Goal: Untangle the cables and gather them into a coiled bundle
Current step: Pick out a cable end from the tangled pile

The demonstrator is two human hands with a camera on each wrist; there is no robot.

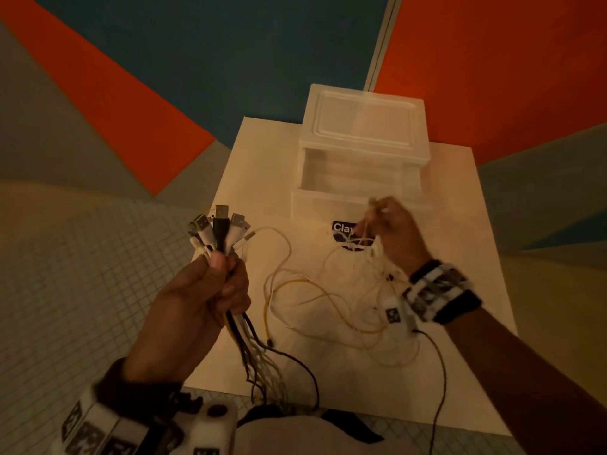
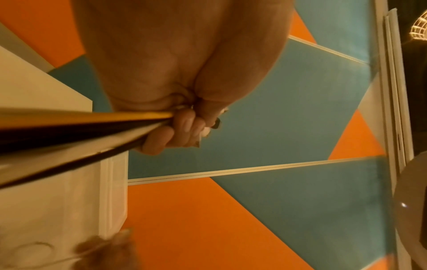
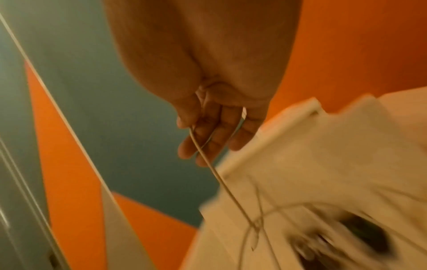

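My left hand (image 1: pixel 210 284) is raised over the table's left edge and grips a bunch of cables (image 1: pixel 218 236), white, black and yellow, with their USB plugs fanned out above the fist. In the left wrist view the curled fingers (image 2: pixel 182 130) wrap the cable strands (image 2: pixel 92 126). The cables' tails (image 1: pixel 262 359) hang below the fist. Loose white and yellow loops (image 1: pixel 328 300) lie tangled on the white table (image 1: pixel 256 178). My right hand (image 1: pixel 387 224) is lifted over the tangle and pinches a thin white cable (image 3: pixel 215 168) between thumb and fingers; this view is blurred.
A translucent plastic drawer box (image 1: pixel 363 152) stands at the table's far side with its drawer (image 1: pixel 354 185) pulled open. A dark label (image 1: pixel 345 231) lies on the table under the right hand. Orange, blue and grey panels surround the table; a tiled floor (image 1: pixel 82 274) lies to the left.
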